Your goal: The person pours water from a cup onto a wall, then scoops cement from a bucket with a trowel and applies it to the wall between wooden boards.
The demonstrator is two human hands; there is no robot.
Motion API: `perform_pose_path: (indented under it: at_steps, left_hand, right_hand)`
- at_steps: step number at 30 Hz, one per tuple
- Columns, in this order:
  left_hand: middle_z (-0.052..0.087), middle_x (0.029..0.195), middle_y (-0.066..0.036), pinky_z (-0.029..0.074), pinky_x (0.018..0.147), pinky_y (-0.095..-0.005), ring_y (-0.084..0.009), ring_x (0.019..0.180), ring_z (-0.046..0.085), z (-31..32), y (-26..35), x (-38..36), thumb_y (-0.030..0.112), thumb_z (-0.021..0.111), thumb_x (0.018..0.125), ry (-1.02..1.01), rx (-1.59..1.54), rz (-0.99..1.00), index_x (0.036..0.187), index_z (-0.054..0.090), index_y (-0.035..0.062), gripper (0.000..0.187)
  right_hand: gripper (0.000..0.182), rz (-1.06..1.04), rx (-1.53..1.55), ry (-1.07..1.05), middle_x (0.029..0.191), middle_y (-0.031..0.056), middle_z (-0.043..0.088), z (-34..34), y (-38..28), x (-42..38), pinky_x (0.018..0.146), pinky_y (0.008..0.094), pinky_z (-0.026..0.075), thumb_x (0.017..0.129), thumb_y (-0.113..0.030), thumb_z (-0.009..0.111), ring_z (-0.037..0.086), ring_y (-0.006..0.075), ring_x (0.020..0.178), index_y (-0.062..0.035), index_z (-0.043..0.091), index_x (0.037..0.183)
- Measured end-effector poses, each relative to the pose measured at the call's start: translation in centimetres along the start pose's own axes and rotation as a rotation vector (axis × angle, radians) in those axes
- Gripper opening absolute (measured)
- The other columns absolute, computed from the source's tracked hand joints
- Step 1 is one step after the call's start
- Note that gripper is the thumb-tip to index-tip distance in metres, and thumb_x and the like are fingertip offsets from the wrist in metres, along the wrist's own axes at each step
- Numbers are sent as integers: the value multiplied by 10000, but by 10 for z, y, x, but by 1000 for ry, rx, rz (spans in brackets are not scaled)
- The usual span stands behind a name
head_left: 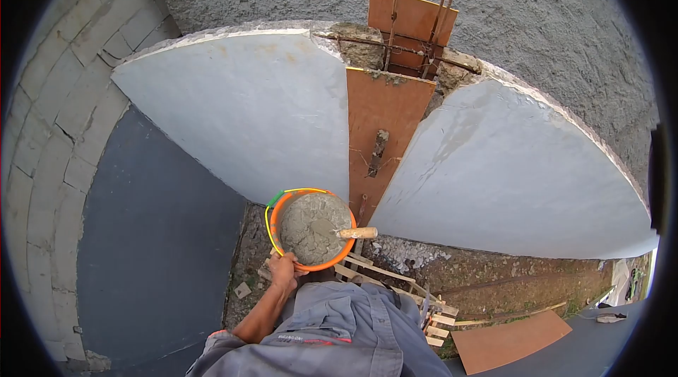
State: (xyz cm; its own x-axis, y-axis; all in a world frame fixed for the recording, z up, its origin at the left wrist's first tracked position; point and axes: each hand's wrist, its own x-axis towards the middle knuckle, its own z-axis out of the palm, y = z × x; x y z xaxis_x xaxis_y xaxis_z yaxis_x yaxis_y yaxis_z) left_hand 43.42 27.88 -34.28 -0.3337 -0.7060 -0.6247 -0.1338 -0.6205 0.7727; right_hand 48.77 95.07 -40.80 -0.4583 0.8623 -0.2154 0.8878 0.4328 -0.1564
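Note:
An orange bucket (353,211) full of wet grey mortar (304,228) is held up in front of my body. My left hand (284,271) is closed on the bucket's lower left edge, fingers partly hidden beneath it. A trowel with a wooden handle (358,233) lies in the mortar, its handle sticking out over the right rim and its blade mostly buried. The bucket's yellow handle (267,225), with a green grip, rests along the upper left side. My right hand does not show.
Ahead, a brown formwork board (381,108) stands between two pale wall sections (240,101) (515,172). Rusty rebar (395,16) rises behind it, before another brown board (413,13). A block wall (56,144) is at left. Wooden slats (441,320) and a loose brown panel (512,342) lie below.

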Motion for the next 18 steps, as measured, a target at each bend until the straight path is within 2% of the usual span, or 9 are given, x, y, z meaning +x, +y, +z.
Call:
perform_pose_path:
  at_steps: [4, 5, 6, 8, 9, 10, 12, 14, 18]
  left_hand:
    - [535, 709, -82, 582, 388, -345, -206, 466, 581, -5, -7, 0, 10, 521, 801, 23, -22, -7, 909, 465, 24, 122]
    - [535, 709, -82, 582, 388, -345, -206, 466, 581, -9, -13, -4, 10, 521, 801, 38, -13, -37, 909, 465, 24, 122]
    - [537, 716, -74, 590, 407, -360, -202, 493, 587, -9, -14, -2, 12, 524, 794, 36, 7, -16, 920, 477, 34, 136]
    - [539, 722, -66, 598, 426, -375, -198, 519, 594, -8, -14, 2, 14, 527, 788, 44, 33, 2, 931, 489, 45, 151]
    - [545, 736, -76, 589, 411, -352, -197, 512, 601, -9, -16, -1, 14, 525, 801, 33, 8, 19, 926, 482, 37, 134]
    - [551, 750, -86, 580, 396, -330, -197, 504, 608, -10, -17, -3, 14, 523, 814, 21, -19, 34, 921, 475, 29, 118]
    - [552, 741, -77, 588, 413, -340, -193, 511, 606, -10, -19, -8, 13, 526, 799, 29, -8, 24, 941, 477, 35, 152]
    - [555, 744, -69, 596, 433, -344, -186, 525, 608, -12, -26, -4, 11, 532, 783, -1, 0, 26, 974, 473, 43, 202]
    - [564, 738, -70, 591, 428, -333, -181, 511, 611, -12, -35, -6, 11, 527, 784, 14, -30, 48, 957, 489, 39, 179]
  right_hand:
    - [423, -58, 21, -439, 689, 186, 673, 106, -117, -67, 620, 422, 529, 949, -333, 545, 695, 271, 699, 19, 654, 741]
    - [436, -65, 23, -549, 686, 184, 673, 120, -76, -40, 626, 415, 529, 963, -338, 536, 696, 264, 705, 20, 654, 743]
    - [454, -859, 279, -406, 659, 187, 634, 170, -118, -30, 656, 441, 506, 900, -381, 608, 668, 291, 702, 28, 623, 703]
    - [312, -1047, 399, -415, 736, 159, 626, 104, -287, -141, 666, 441, 494, 910, -296, 662, 620, 319, 676, 12, 623, 876]
    - [294, -1293, 458, -477, 930, 180, 641, 78, -344, -180, 762, 382, 499, 926, -234, 642, 638, 283, 838, 25, 595, 1055]
    - [318, -1518, 426, -405, 1015, 210, 631, 50, -391, -220, 855, 417, 481, 912, -246, 650, 618, 344, 967, 14, 603, 1089]
    - [405, -1817, 194, -458, 1092, 202, 625, 14, -451, -277, 902, 480, 452, 887, -314, 680, 575, 372, 1069, 3, 594, 1126]
    - [438, -1822, -305, -719, 1087, 206, 657, 16, -482, -314, 918, 501, 451, 860, -308, 699, 597, 376, 1086, -2, 580, 1150]
    - [440, -1929, -839, -818, 1056, 210, 689, 50, -480, -358, 882, 493, 493, 860, -305, 676, 645, 374, 1042, 13, 571, 1145]
